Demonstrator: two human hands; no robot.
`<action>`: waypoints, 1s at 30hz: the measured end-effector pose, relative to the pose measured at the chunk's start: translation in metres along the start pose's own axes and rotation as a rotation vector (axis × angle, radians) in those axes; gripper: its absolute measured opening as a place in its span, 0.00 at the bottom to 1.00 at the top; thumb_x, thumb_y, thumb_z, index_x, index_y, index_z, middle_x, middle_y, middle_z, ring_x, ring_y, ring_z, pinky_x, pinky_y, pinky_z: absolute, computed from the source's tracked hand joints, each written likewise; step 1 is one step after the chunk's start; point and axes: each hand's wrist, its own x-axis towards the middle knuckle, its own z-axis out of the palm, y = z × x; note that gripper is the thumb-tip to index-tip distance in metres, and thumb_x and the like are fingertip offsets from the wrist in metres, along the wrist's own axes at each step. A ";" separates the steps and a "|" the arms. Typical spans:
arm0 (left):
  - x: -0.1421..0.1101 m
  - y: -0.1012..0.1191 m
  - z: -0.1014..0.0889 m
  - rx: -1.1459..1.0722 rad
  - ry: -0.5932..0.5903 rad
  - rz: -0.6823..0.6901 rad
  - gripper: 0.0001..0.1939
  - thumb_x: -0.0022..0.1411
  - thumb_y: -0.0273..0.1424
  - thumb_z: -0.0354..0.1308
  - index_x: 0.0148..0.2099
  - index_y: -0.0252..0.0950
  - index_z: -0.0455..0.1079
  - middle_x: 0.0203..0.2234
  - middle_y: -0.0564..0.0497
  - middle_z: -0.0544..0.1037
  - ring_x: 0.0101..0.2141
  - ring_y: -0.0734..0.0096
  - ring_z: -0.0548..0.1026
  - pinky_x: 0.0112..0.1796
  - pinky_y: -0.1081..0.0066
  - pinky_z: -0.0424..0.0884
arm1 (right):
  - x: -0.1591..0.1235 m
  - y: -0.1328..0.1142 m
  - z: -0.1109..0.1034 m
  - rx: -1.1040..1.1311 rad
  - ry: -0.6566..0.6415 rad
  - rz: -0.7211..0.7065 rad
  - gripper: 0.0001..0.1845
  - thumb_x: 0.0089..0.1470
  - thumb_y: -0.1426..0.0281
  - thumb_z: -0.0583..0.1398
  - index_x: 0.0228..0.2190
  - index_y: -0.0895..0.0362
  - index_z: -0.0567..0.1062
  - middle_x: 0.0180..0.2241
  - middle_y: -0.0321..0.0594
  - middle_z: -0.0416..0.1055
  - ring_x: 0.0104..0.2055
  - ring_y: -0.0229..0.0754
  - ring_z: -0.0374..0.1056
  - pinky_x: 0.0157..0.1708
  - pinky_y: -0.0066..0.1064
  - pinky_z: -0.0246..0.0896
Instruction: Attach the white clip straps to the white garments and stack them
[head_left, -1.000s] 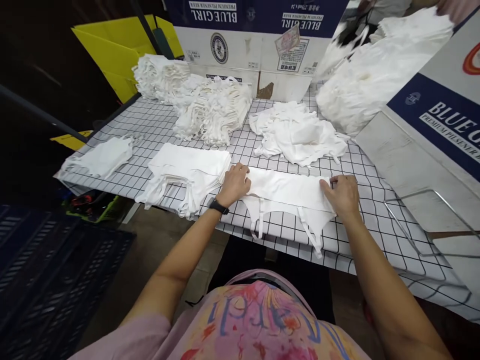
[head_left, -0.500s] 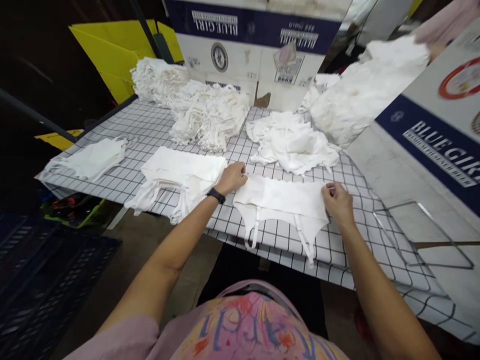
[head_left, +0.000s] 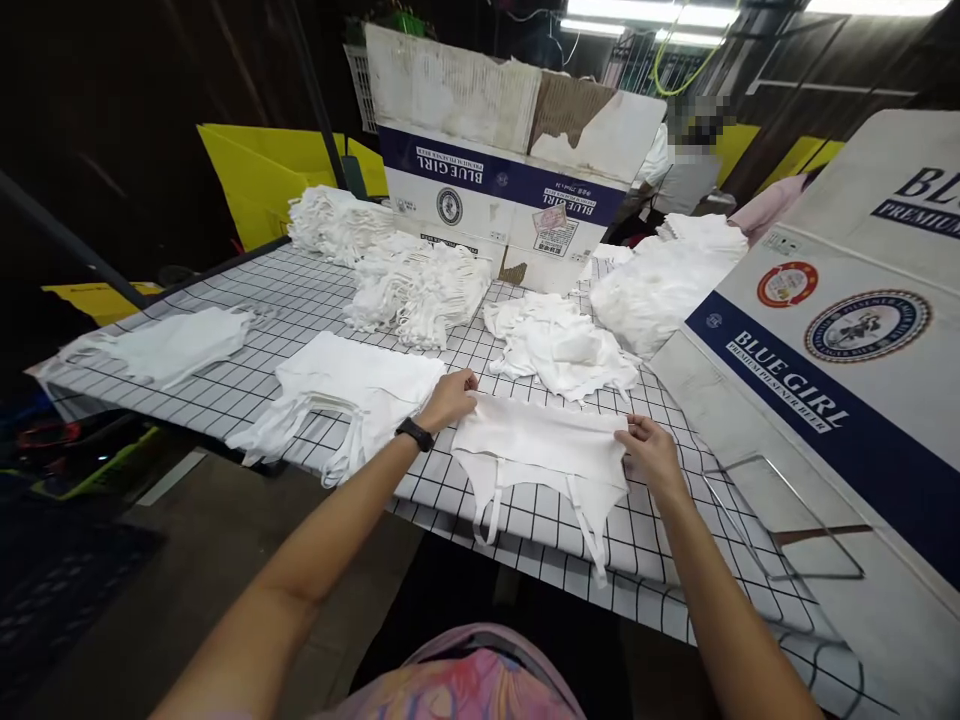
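A white strappy camisole top (head_left: 544,440) lies spread on the checked table in front of me, its thin straps toward the near edge. My left hand (head_left: 451,397) pinches its far left corner. At the opposite side, my right hand (head_left: 651,450) has fingers closed on the right edge. Just left of it rests a neat stack of white tops (head_left: 360,370), straps hanging toward me. Beyond my hands lies a loose heap of white garments (head_left: 559,345).
More white bundles (head_left: 420,290) sit at the back left, and a flat white garment (head_left: 176,345) lies far left. Cardboard sheets (head_left: 502,190) stand behind; a large carton (head_left: 817,380) with a wire frame (head_left: 787,520) flanks the right. A person (head_left: 686,170) is in the background.
The camera view has tilted up, bringing lights and a person into sight. Both hands keep hold of the camisole top, whose far edge now looks slightly raised.
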 end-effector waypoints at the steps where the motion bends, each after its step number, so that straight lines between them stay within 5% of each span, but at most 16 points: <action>1: -0.003 0.002 -0.004 -0.018 0.004 0.001 0.10 0.45 0.21 0.56 0.32 0.38 0.68 0.27 0.52 0.76 0.31 0.65 0.73 0.32 0.69 0.66 | -0.001 -0.002 -0.003 0.038 -0.008 0.006 0.22 0.39 0.60 0.65 0.37 0.58 0.76 0.26 0.38 0.77 0.26 0.43 0.71 0.30 0.35 0.67; 6: -0.016 0.016 -0.028 -0.129 0.087 0.048 0.08 0.46 0.25 0.56 0.32 0.38 0.69 0.26 0.54 0.74 0.30 0.69 0.71 0.32 0.70 0.66 | -0.008 -0.018 -0.017 0.207 -0.018 0.009 0.22 0.38 0.63 0.68 0.38 0.59 0.78 0.30 0.41 0.79 0.33 0.45 0.74 0.35 0.35 0.71; 13: -0.028 0.039 -0.063 -0.243 0.173 0.153 0.07 0.45 0.25 0.56 0.31 0.37 0.70 0.22 0.56 0.70 0.26 0.74 0.66 0.28 0.71 0.61 | -0.012 -0.054 -0.034 0.333 0.027 -0.029 0.14 0.34 0.67 0.70 0.28 0.58 0.80 0.27 0.36 0.77 0.30 0.39 0.69 0.32 0.31 0.66; 25: -0.009 0.094 -0.120 -0.003 0.389 0.385 0.09 0.47 0.19 0.55 0.31 0.36 0.69 0.25 0.54 0.72 0.30 0.71 0.70 0.34 0.68 0.66 | 0.002 -0.132 -0.051 0.355 0.134 -0.266 0.03 0.40 0.77 0.66 0.24 0.59 0.78 0.17 0.30 0.65 0.21 0.30 0.56 0.23 0.27 0.50; 30: -0.005 0.103 -0.135 0.025 0.406 0.405 0.10 0.47 0.18 0.56 0.32 0.35 0.70 0.26 0.53 0.71 0.36 0.66 0.72 0.39 0.65 0.68 | 0.005 -0.158 -0.053 0.368 0.102 -0.188 0.07 0.43 0.83 0.63 0.23 0.60 0.75 0.16 0.35 0.69 0.19 0.32 0.64 0.21 0.23 0.57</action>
